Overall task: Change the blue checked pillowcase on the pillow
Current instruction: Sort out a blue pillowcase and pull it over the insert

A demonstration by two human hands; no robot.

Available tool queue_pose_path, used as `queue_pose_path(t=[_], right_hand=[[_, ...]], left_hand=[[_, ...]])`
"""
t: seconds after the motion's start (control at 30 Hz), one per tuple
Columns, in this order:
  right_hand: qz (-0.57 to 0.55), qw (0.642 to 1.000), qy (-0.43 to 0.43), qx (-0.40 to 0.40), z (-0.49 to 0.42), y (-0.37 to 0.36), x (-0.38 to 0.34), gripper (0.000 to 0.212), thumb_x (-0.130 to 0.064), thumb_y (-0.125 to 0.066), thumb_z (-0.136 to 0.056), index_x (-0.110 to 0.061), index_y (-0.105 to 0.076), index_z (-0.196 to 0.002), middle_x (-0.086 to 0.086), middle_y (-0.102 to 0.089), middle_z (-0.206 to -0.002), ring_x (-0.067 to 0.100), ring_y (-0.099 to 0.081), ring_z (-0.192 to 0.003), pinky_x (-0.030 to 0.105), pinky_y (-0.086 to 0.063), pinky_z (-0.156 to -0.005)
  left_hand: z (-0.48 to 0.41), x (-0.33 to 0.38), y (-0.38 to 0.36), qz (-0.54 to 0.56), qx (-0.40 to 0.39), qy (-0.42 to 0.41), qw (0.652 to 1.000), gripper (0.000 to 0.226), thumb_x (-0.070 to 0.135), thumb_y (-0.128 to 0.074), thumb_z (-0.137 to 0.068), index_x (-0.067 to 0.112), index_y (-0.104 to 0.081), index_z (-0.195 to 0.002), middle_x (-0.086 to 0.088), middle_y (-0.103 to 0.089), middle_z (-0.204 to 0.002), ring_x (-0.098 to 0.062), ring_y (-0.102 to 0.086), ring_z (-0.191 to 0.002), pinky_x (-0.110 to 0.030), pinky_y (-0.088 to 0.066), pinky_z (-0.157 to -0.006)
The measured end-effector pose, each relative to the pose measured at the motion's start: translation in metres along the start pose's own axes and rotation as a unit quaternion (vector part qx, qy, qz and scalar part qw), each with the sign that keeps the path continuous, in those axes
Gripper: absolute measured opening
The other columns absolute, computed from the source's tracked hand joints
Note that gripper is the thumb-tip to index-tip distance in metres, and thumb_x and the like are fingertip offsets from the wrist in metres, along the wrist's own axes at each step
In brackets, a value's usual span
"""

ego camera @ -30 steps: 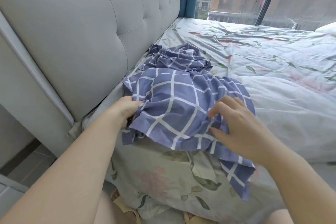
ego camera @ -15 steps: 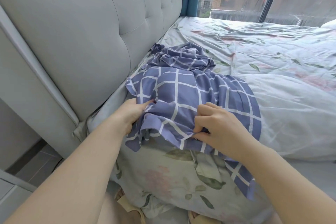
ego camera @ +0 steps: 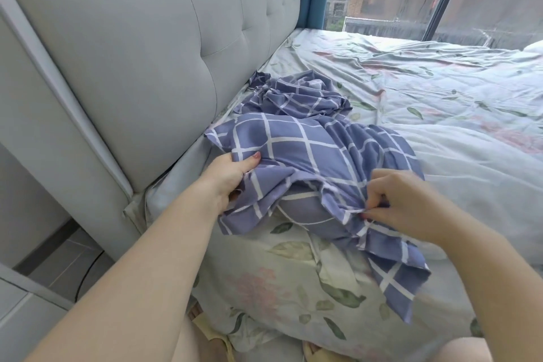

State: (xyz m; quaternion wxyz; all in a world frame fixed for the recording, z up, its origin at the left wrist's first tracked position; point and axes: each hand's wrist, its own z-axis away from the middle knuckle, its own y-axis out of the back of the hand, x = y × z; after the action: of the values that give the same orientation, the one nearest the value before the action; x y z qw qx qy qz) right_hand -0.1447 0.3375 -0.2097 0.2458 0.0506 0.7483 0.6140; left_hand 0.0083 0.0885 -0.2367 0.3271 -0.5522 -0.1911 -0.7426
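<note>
Your blue checked pillowcase (ego camera: 308, 150) lies bunched on the bed, just beside the foot of the grey padded headboard (ego camera: 147, 53). It is draped over the end of a floral-printed pillow (ego camera: 279, 282), which juts out toward you. Your left hand (ego camera: 229, 176) grips the pillowcase edge on the side nearest the headboard, with the thumb pressed on top and the fingers tucked under the cloth, mostly hidden. Your right hand (ego camera: 411, 203), on the side away from the headboard, pinches the hem between thumb and curled fingertips (ego camera: 382, 200). Between your two hands the hem is raised, showing a shadowed opening. A loose corner of the pillowcase hangs down over the pillow.

Farther along the headboard, a second heap of checked cloth (ego camera: 299, 97) lies crumpled close against its base. A floral sheet (ego camera: 411, 67) and a white quilt (ego camera: 470, 170) spread away from the headboard.
</note>
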Motion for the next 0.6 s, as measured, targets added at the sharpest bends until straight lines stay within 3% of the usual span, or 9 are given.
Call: queue_pose_path(t=[0.03,0.1,0.17,0.23,0.27,0.33,0.4,0.47,0.6], right_hand=[[0.026,0.999,0.004,-0.018,-0.002,-0.006,-0.005,0.039,-0.014,-0.082,-0.072,-0.025,-0.048,-0.055,-0.009,-0.049,-0.073,0.005,-0.048,-0.07,0.031,-0.044,-0.062],[0.05,0.998,0.022,-0.03,-0.002,-0.013,-0.015,0.039,-0.016,-0.077,-0.076,-0.026,-0.043,-0.059,-0.01,-0.046,-0.075,0.012,-0.047,-0.077,0.022,-0.035,-0.059],[0.044,0.998,0.041,-0.005,0.001,-0.014,-0.017,0.032,-0.014,-0.075,-0.077,-0.024,-0.048,-0.063,-0.011,-0.046,-0.075,0.015,-0.048,-0.08,0.022,-0.035,-0.06],[0.017,0.999,0.041,0.023,0.003,-0.014,-0.016,0.027,-0.011,-0.076,-0.077,-0.022,-0.054,-0.067,-0.012,-0.049,-0.074,0.014,-0.05,-0.079,0.028,-0.042,-0.063],[0.001,0.999,0.038,0.027,0.003,-0.014,-0.016,0.027,-0.01,-0.076,-0.077,-0.022,-0.055,-0.067,-0.013,-0.05,-0.073,0.013,-0.05,-0.079,0.031,-0.044,-0.065],[-0.019,0.999,0.039,0.031,0.002,-0.015,-0.017,0.028,-0.01,-0.078,-0.076,-0.024,-0.056,-0.067,-0.014,-0.05,-0.072,0.011,-0.05,-0.078,0.034,-0.046,-0.067],[-0.033,0.998,0.041,0.035,0.001,-0.016,-0.019,0.027,-0.011,-0.079,-0.076,-0.025,-0.057,-0.067,-0.015,-0.051,-0.072,0.01,-0.05,-0.078,0.035,-0.047,-0.067],[-0.052,0.997,0.04,0.037,0.001,-0.018,-0.019,0.023,-0.013,-0.079,-0.075,-0.023,-0.06,-0.067,-0.013,-0.054,-0.074,0.009,-0.051,-0.078,0.037,-0.048,-0.068],[-0.079,0.996,0.034,0.037,0.001,-0.018,-0.017,0.02,-0.015,-0.08,-0.076,-0.023,-0.062,-0.069,-0.011,-0.056,-0.077,0.008,-0.052,-0.079,0.037,-0.048,-0.07]], left_hand=[[0.0,-0.001,0.0,-0.028,0.023,-0.02,0.999,0.026,0.027,-0.066,-0.093,0.01,-0.069,-0.113,-0.005,-0.073,-0.095,-0.018,-0.068,-0.083,-0.024,-0.055,-0.07],[0.001,-0.004,0.004,-0.086,0.065,-0.055,0.993,0.037,0.036,-0.071,-0.088,0.012,-0.063,-0.115,-0.003,-0.071,-0.104,-0.02,-0.067,-0.097,-0.029,-0.054,-0.082],[0.009,-0.001,0.01,-0.157,0.122,-0.101,0.975,0.056,0.049,-0.078,-0.076,0.015,-0.052,-0.112,-0.001,-0.063,-0.108,-0.019,-0.062,-0.101,-0.033,-0.05,-0.089],[0.027,0.009,0.012,-0.222,0.16,-0.21,0.939,0.045,0.047,-0.079,-0.075,0.02,-0.05,-0.098,0.003,-0.054,-0.095,-0.013,-0.054,-0.085,-0.025,-0.044,-0.075],[0.039,0.014,0.012,-0.247,0.135,-0.26,0.924,0.036,0.043,-0.079,-0.077,0.022,-0.052,-0.09,0.004,-0.052,-0.086,-0.01,-0.05,-0.076,-0.021,-0.041,-0.068],[0.063,0.022,0.008,-0.276,0.004,-0.289,0.917,0.024,0.035,-0.081,-0.076,0.021,-0.061,-0.08,0.009,-0.057,-0.077,-0.004,-0.048,-0.066,-0.013,-0.039,-0.062],[0.077,0.019,0.003,-0.357,-0.116,-0.28,0.884,0.025,0.034,-0.086,-0.07,0.029,-0.069,-0.087,0.015,-0.061,-0.091,-0.001,-0.055,-0.077,-0.009,-0.04,-0.07],[0.072,0.008,0.001,-0.442,-0.129,-0.319,0.829,0.035,0.037,-0.089,-0.064,0.037,-0.071,-0.095,0.018,-0.056,-0.1,-0.006,-0.056,-0.093,-0.015,-0.045,-0.08],[0.066,0.007,-0.004,-0.384,-0.087,-0.35,0.85,0.009,0.019,-0.084,-0.074,0.025,-0.078,-0.077,0.009,-0.062,-0.084,-0.015,-0.061,-0.082,-0.035,-0.051,-0.075]])
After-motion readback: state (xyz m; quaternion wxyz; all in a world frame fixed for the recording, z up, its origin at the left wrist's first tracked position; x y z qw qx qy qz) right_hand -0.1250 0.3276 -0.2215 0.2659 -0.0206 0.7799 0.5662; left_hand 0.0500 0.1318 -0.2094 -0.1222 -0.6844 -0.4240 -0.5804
